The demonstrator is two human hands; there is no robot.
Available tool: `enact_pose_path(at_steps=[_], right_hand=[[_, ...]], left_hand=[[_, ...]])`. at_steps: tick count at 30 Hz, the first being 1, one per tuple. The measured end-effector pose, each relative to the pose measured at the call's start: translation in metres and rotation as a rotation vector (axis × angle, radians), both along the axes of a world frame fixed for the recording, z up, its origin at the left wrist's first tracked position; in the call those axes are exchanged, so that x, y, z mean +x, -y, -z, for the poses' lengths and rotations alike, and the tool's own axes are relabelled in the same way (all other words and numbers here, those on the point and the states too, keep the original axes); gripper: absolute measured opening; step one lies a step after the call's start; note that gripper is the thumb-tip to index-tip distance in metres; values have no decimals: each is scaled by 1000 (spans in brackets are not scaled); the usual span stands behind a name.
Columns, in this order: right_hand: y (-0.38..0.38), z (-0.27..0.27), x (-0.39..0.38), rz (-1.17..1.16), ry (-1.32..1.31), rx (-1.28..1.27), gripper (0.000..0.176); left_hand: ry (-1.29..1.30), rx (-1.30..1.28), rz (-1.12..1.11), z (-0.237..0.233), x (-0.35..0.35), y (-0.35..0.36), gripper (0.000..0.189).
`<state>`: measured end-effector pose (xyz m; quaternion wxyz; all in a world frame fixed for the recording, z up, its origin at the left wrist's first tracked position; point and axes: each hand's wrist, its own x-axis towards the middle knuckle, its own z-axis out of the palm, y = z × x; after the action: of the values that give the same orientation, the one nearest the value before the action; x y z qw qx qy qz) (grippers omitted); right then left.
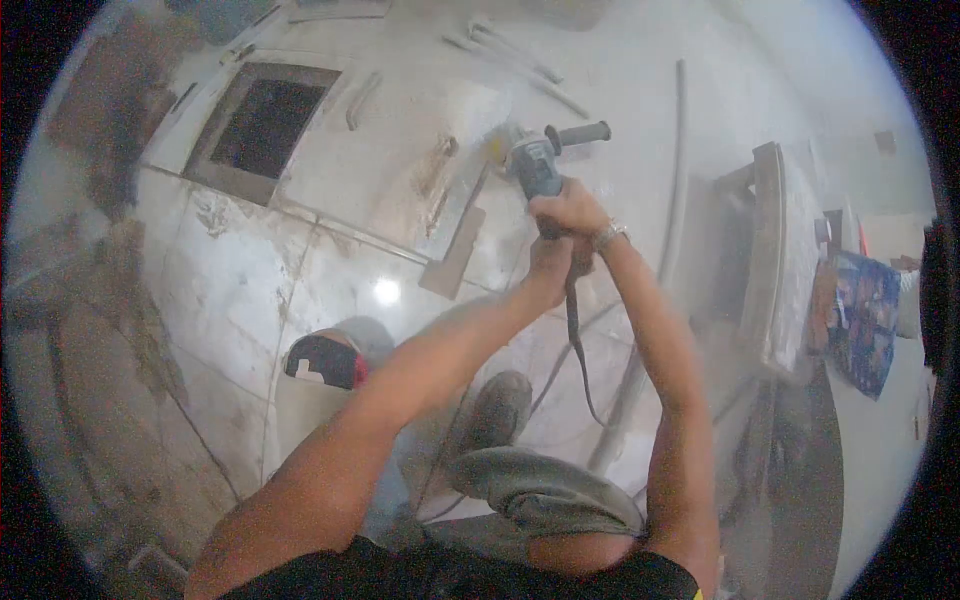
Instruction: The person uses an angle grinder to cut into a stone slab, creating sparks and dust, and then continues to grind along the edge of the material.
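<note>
Both of my hands are wrapped round an angle grinder (540,170) held out over the dusty pale floor. My right hand (575,207), with a wristwatch (609,236) behind it, closes over the dark body. Just behind it my left hand (553,262) grips the rear end. The side handle (585,133) sticks out to the right, untouched. Dust blurs the grinder's head, which points away from me at the floor; its disc is hidden in the haze. A dark cord (573,320) trails from the rear end toward my legs.
A flat, angular strip (455,255) lies left of the grinder. Farther left is a dark rectangular floor panel (265,125). A white bucket (305,410) stands by my left arm. Long pipes (676,160) lie ahead and right. A pale bench (785,260) stands at right.
</note>
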<state>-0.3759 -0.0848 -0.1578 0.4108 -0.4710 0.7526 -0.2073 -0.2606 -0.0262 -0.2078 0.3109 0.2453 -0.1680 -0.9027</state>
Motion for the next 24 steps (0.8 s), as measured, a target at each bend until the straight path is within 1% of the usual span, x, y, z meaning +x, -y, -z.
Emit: enact_pose_path(at_steps=[1, 2, 3, 4, 5, 6, 7, 8, 9, 10, 11, 12, 13, 14, 15, 17, 18, 20, 21, 23, 24], right_hand=[[13, 4, -13, 19, 9, -20, 51], [23, 10, -24, 41, 21, -35, 53], [32, 2, -28, 37, 20, -50, 53], [41, -8, -33, 69, -92, -5, 51], [48, -16, -33, 102, -202, 42, 49], [50, -7, -42, 100, -200, 41, 49], [49, 12, -56, -20, -260, -33, 49], [51, 20, -62, -143, -321, -108, 50], [50, 7, -51, -150, -326, -110, 50], [37, -13, -28, 1, -236, -101, 50], [23, -25, -10, 150, -140, -82, 50], [14, -26, -1, 143, -137, -70, 50], [7, -24, 6, 99, -107, -13, 53], [2, -25, 11, 56, -78, 39, 56], [-3, -23, 18, 54, -77, 44, 56], [-11, -19, 35, -11, 11, 55, 52], [-14, -17, 39, -10, 12, 60, 52], [-15, -14, 46, -122, -46, 82, 53], [-16, -13, 47, -128, -46, 81, 53], [-17, -11, 48, -147, 50, 49, 52], [-12, -10, 46, -150, 49, 51, 52]], left_hand=[[-3, -11, -6, 1, -11, 17, 33], [16, -1, 35, 2, -21, 32, 25], [36, 2, 76, 4, -31, 45, 19], [36, -3, 74, 4, -39, 60, 19], [78, 27, 138, 4, -46, 74, 18], [121, 60, 203, 3, -48, 80, 17], [121, 56, 201, 3, -43, 78, 17], [114, 64, 209, -1, -39, 77, 16], [104, 73, 212, -6, -36, 76, 14], [101, 75, 207, -15, -27, 70, 14], [151, 33, 243, -23, -14, 58, 15], [201, -7, 281, -27, -1, 44, 16], [203, 3, 279, -23, 7, 31, 16], [180, 22, 208, -21, 13, 19, 20], [157, 43, 138, -21, 18, 8, 24], [167, 78, 111, -21, 28, -6, 25], [179, 106, 81, -24, 33, -12, 26], [164, 123, 42, -40, 47, -19, 26], [150, 137, 0, -45, 49, -19, 26], [152, 169, -21, -42, 47, -17, 24], [156, 202, -35, -37, 45, -17, 22]])
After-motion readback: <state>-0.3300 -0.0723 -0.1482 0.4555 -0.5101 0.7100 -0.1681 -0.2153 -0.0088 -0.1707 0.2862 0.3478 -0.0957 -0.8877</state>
